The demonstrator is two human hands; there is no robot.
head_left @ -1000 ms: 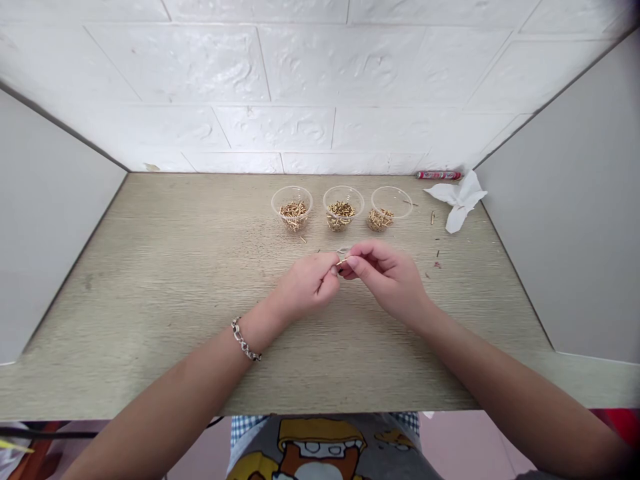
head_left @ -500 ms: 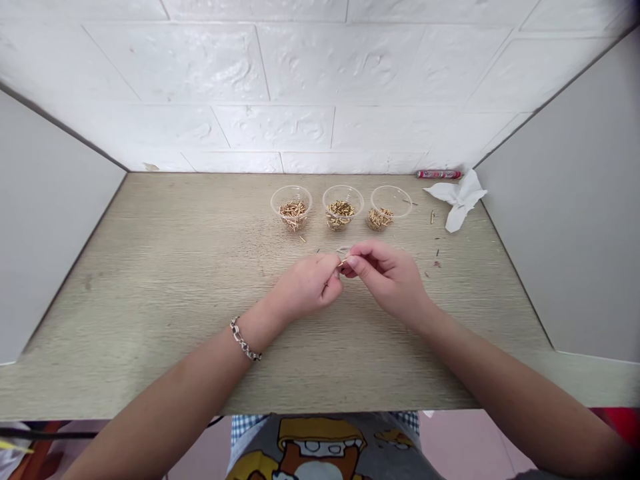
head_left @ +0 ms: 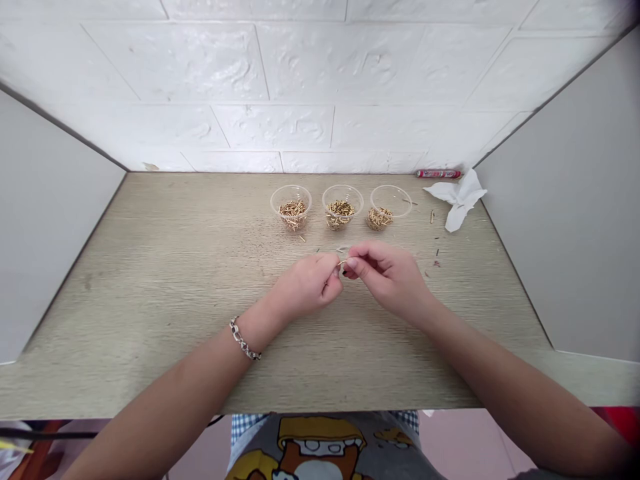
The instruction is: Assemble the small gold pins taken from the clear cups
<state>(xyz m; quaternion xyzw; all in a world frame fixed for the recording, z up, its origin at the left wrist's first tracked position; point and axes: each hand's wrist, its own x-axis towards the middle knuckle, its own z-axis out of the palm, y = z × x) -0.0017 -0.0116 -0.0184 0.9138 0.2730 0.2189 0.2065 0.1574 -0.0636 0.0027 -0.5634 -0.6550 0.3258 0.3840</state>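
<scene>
Between my two hands is a thin gold-coloured metal pin (head_left: 343,263), its ends hidden by the fingers. My left hand (head_left: 313,283) is closed, thumb and forefinger pinching one side of it. From the other side my right hand (head_left: 387,277) grips it between thumb and fingertips. A small dark spot shows by the right fingertips; what it is I cannot make out. Just beyond the hands stand three clear plastic cups: a left cup (head_left: 291,190), a middle cup (head_left: 343,189) and a right cup (head_left: 391,189), each partly filled with small gold-coloured pieces.
White tissue (head_left: 459,199) lies crumpled at the back right, beside a red tube (head_left: 439,174) against the wall. Loose small pieces lie on the wooden table (head_left: 165,280), one gold pin (head_left: 303,239) near the left cup. Grey panels border both sides.
Both hands stay in nearly the same place. The right fingertips have shifted very slightly, and a little more of the gold pin and the gap between the hands shows.
</scene>
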